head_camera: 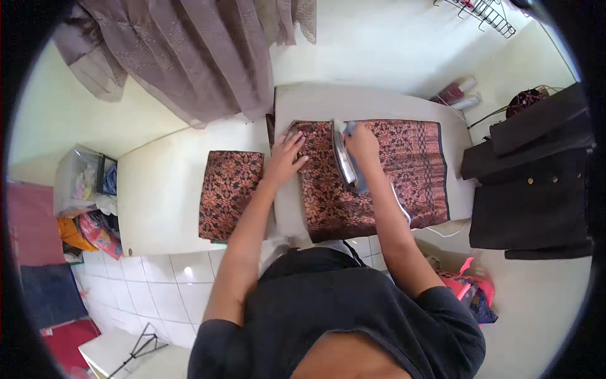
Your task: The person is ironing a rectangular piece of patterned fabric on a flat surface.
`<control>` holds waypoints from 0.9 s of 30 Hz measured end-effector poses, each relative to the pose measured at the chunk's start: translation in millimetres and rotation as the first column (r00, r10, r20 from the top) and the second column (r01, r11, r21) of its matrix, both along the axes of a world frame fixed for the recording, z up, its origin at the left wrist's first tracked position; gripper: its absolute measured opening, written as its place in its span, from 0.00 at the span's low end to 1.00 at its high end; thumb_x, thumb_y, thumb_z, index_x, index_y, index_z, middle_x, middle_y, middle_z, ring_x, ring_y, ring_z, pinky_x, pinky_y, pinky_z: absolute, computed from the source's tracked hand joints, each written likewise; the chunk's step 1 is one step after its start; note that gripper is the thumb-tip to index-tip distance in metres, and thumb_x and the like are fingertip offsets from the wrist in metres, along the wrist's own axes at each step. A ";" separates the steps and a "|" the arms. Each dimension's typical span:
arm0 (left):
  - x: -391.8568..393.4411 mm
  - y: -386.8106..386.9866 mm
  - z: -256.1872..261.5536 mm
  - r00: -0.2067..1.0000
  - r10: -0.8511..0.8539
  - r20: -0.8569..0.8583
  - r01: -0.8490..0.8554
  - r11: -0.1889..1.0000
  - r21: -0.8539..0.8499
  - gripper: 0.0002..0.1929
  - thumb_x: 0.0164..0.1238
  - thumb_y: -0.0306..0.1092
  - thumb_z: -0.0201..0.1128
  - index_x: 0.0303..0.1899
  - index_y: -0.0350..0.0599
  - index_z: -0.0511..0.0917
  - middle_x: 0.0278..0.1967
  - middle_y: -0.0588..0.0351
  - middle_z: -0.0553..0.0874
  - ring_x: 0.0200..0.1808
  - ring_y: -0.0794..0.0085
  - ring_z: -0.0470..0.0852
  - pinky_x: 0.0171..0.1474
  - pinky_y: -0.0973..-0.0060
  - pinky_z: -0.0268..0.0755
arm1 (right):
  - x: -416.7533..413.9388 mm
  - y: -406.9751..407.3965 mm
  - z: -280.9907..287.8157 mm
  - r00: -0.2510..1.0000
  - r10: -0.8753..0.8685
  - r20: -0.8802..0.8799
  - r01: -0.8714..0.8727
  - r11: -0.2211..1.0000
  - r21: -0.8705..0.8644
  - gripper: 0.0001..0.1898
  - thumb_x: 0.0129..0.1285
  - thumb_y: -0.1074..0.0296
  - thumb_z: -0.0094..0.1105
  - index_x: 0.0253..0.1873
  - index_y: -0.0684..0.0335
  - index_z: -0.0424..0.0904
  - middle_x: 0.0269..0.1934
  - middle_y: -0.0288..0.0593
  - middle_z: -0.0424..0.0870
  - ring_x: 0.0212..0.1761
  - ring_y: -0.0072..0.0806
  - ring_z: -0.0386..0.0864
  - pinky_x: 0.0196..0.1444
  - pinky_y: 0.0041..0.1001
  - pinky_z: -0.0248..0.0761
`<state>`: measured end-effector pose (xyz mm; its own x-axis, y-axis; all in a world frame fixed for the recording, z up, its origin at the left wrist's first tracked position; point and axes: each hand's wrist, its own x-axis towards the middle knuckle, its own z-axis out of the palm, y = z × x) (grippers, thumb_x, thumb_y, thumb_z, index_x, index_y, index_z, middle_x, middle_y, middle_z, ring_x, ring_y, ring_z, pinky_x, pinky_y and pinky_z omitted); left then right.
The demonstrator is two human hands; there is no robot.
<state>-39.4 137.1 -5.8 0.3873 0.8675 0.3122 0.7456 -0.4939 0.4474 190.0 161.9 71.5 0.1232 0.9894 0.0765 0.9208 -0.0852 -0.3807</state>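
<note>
A patterned cloth (402, 156) in copper and black lies spread on a padded pale board (360, 99) before me. My right hand (363, 144) grips a clothes iron (342, 154), its metal side turned to the left and its underside close to the cloth. Whether the soleplate fully touches the fabric I cannot tell. At the cloth's left edge, my left hand (286, 156) rests with fingers spread, pressing near the upper corner. A folded piece of matching cloth (231, 194) lies on the white table (161, 199) to the left. The iron's white cord (400, 203) passes under my right forearm.
Dark garments (530, 199) with buttons hang or lie at the right. Mauve curtains (189, 52) hang at the upper left. A clear plastic box (78, 182) with cloth stands at the far left. A pink bag (473, 284) sits below right; a black wire rack (487, 19) is above.
</note>
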 end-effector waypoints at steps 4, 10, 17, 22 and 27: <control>6.6 -12.0 -2.0 0.996 0.049 0.071 -0.052 0.998 0.035 0.26 0.65 0.43 0.60 0.61 0.44 0.69 0.66 0.55 0.66 0.69 0.52 0.59 0.70 0.60 0.50 | -30.0 -56.5 1.1 0.998 -0.059 -0.038 0.056 0.996 -0.073 0.17 0.54 0.62 0.65 0.41 0.69 0.72 0.33 0.59 0.82 0.36 0.53 0.81 0.38 0.45 0.75; 8.8 -8.2 -1.9 0.993 0.007 0.120 -0.015 0.998 0.066 0.20 0.65 0.36 0.60 0.56 0.41 0.71 0.63 0.49 0.68 0.68 0.50 0.59 0.69 0.60 0.52 | -48.0 -4.2 2.9 1.000 -0.030 0.004 0.030 0.999 0.042 0.16 0.54 0.61 0.65 0.38 0.70 0.75 0.34 0.57 0.82 0.38 0.52 0.82 0.40 0.43 0.76; 0.3 -10.8 -3.5 0.967 0.045 0.250 -0.058 0.997 0.046 0.15 0.64 0.29 0.58 0.52 0.39 0.72 0.58 0.47 0.72 0.65 0.48 0.63 0.66 0.59 0.56 | -69.9 -52.0 7.5 0.997 -0.057 -0.053 0.052 0.994 -0.100 0.20 0.53 0.56 0.66 0.40 0.69 0.75 0.34 0.59 0.82 0.39 0.53 0.81 0.42 0.46 0.74; 5.0 -7.4 -4.2 0.967 0.056 0.249 -0.063 0.998 0.018 0.14 0.61 0.30 0.62 0.48 0.40 0.74 0.57 0.48 0.72 0.64 0.49 0.64 0.66 0.59 0.57 | -73.6 -29.4 4.7 0.995 -0.050 -0.085 0.050 0.999 0.000 0.20 0.54 0.57 0.65 0.40 0.69 0.75 0.35 0.59 0.82 0.38 0.54 0.81 0.42 0.45 0.75; 8.3 -8.6 -7.2 0.970 0.034 0.242 -0.063 0.991 0.115 0.14 0.63 0.30 0.59 0.48 0.38 0.74 0.57 0.47 0.72 0.65 0.49 0.63 0.67 0.58 0.56 | -74.0 -2.1 0.8 0.995 -0.094 -0.040 0.095 0.995 0.028 0.16 0.54 0.61 0.64 0.39 0.68 0.75 0.31 0.56 0.82 0.36 0.51 0.82 0.39 0.42 0.76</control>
